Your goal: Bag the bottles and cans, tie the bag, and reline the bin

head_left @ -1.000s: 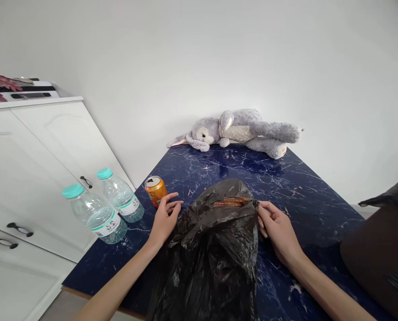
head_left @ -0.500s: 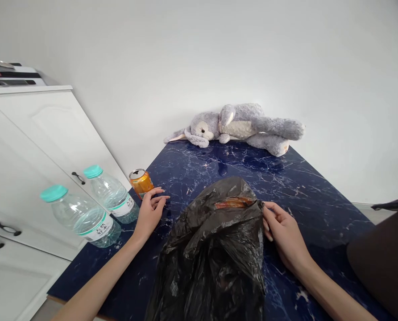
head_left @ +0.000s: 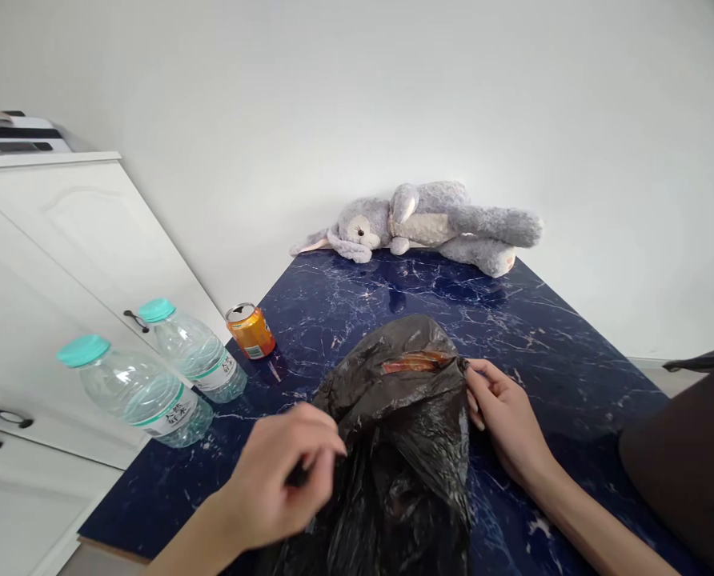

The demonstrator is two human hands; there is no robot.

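A crumpled black plastic bag (head_left: 402, 456) lies on the table in front of me. Something orange-red (head_left: 417, 362) shows through an opening near its top; I cannot make out what it is. My right hand (head_left: 501, 416) pinches the bag's edge on the right side of that opening. Over the bag's left side is my left hand (head_left: 290, 472), its fingers curled and smeared by motion; whether it grips the plastic is unclear. An orange drink can (head_left: 250, 332) with an opened top stands upright to the left of the bag.
Two clear bottles, a nearer one (head_left: 146, 392) and a farther one (head_left: 198, 352), stand along the left edge of the dark blue marbled table (head_left: 338, 300). A grey plush rabbit (head_left: 423, 224) lies against the wall. A dark brown bin-like container (head_left: 687, 456) is at right, a white cabinet (head_left: 86, 264) at left.
My left hand has moved from beside the can toward me and rightward, over the bag, its fingers curling. The can stays in place. My right hand keeps its pinch on the bag.
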